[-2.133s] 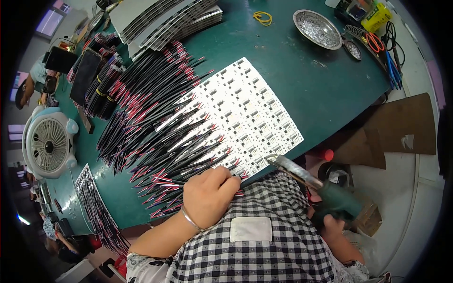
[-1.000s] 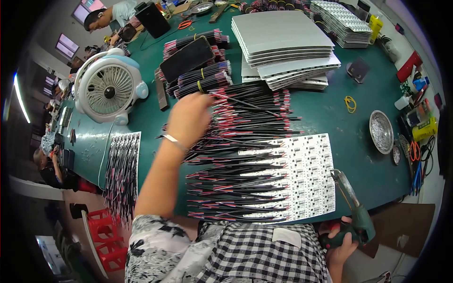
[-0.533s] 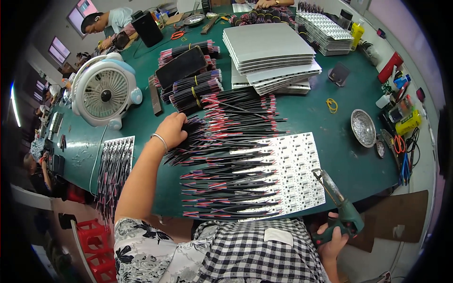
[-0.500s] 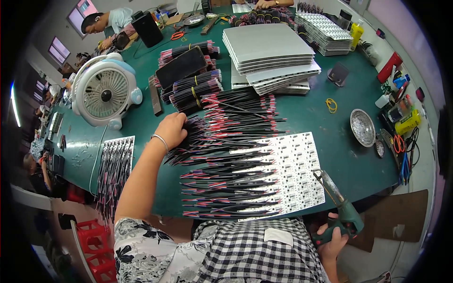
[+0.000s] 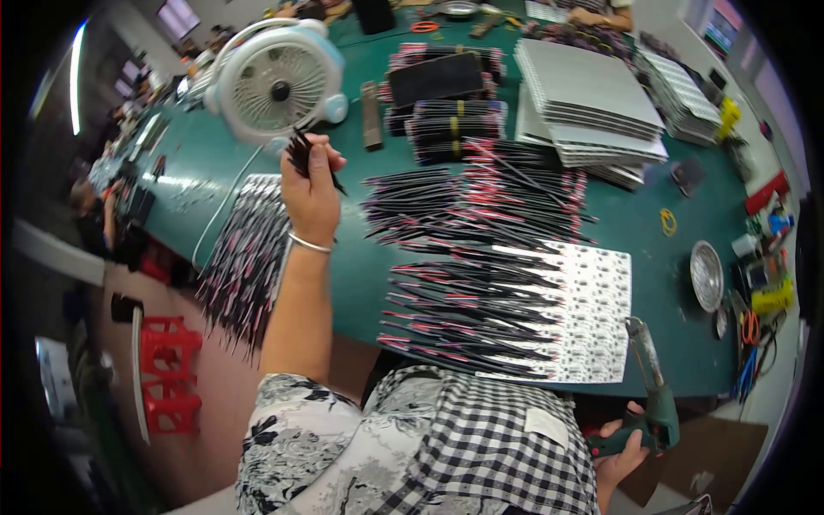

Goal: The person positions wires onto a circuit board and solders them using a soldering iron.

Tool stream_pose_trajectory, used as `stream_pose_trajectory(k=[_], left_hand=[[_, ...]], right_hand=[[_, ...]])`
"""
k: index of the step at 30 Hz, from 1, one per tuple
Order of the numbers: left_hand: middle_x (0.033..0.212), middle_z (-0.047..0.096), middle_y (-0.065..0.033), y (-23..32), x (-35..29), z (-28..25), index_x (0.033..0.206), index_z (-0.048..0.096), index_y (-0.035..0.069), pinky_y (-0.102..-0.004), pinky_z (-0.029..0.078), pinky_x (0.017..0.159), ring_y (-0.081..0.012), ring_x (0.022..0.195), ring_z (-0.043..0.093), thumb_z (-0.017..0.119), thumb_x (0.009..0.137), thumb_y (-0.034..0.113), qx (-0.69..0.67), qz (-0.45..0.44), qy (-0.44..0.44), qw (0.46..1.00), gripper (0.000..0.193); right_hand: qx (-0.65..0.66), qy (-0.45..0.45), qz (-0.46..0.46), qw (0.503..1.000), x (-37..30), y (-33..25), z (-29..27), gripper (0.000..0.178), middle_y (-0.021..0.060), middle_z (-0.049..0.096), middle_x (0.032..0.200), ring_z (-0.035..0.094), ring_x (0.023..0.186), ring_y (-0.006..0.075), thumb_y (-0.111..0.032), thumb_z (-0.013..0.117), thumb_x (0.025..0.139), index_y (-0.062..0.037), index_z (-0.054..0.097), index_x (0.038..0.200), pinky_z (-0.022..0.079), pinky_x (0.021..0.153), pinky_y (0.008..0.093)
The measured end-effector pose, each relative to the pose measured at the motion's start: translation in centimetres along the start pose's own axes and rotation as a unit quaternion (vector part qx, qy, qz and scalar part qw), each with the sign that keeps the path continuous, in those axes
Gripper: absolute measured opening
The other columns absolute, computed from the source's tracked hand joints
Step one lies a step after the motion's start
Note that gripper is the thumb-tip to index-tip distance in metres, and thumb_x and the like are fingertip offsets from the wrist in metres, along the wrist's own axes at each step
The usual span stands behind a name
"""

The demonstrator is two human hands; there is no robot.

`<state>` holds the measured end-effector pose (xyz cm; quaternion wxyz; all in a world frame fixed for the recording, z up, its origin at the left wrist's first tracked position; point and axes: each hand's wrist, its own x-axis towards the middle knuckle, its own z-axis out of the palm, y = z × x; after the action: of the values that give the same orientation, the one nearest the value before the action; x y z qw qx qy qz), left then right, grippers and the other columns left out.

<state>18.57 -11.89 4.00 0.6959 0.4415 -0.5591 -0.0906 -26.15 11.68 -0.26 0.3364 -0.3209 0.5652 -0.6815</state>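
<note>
A small bundle of thin black wires stands up out of my left hand, whose fingers are closed around it. That hand is raised in front of the fan, left of the wire heaps. In my right hand, low at the table's front edge, is a green soldering gun with its tip pointing up. Its tip is beside the right edge of a white circuit board sheet. Rows of black wires with red ends lie across the sheet's left part. Behind them are heaps of loose wires.
Another wire-covered board lies at the left, near a white fan. Tied wire bundles carry a dark phone. Stacked white boards stand behind. A metal bowl is at the right; red stools stand on the floor.
My left hand has lifted away from the wire heap toward the fan, with a bundle of wires in it. The whole view has shifted, so the table appears farther right. My right hand still holds the soldering gun.
</note>
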Motion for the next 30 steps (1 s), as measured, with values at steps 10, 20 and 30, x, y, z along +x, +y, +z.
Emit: stream_pose_trajectory(k=[10,20,30], left_hand=[[0.091,0.065,-0.0113,-0.1,-5.7,-0.1,0.144,0.025,0.006,-0.0332,0.051,0.086,-0.0186,0.083,0.063,0.052,0.099,0.01,-0.08,-0.096,0.099,0.987,0.052],[0.084,0.061,-0.0023,1.7,-3.5,2.8,0.107,0.059,0.005,-0.0205,0.042,0.054,-0.0059,0.062,0.051,0.059,0.097,0.014,0.017,-0.21,0.082,0.974,0.013],[0.078,0.054,-0.0047,8.1,-2.2,17.6,0.101,0.064,0.011,-0.0327,0.047,0.051,-0.0214,0.061,0.059,0.068,0.067,0.007,0.231,0.136,-0.537,0.8,0.035]], right_hand=[[-0.063,-0.059,0.025,0.996,3.0,0.2,-1.2,0.048,0.0087,0.054,0.065,0.049,0.057,0.0138,-0.035,0.037,0.1,0.005,0.047,0.125,0.04,0.057,0.0233],[0.042,-0.117,0.132,0.983,6.9,-0.2,-1.7,0.049,0.0179,0.057,0.109,0.054,0.059,0.0142,-0.032,0.045,0.096,0.0065,0.04,0.127,0.045,0.05,0.0264],[-0.11,-0.186,0.012,0.976,14.0,-5.5,0.9,0.071,0.0172,0.055,0.116,0.06,0.063,0.0174,-0.044,0.063,0.087,0.0045,0.039,0.134,0.048,0.053,0.0275]])
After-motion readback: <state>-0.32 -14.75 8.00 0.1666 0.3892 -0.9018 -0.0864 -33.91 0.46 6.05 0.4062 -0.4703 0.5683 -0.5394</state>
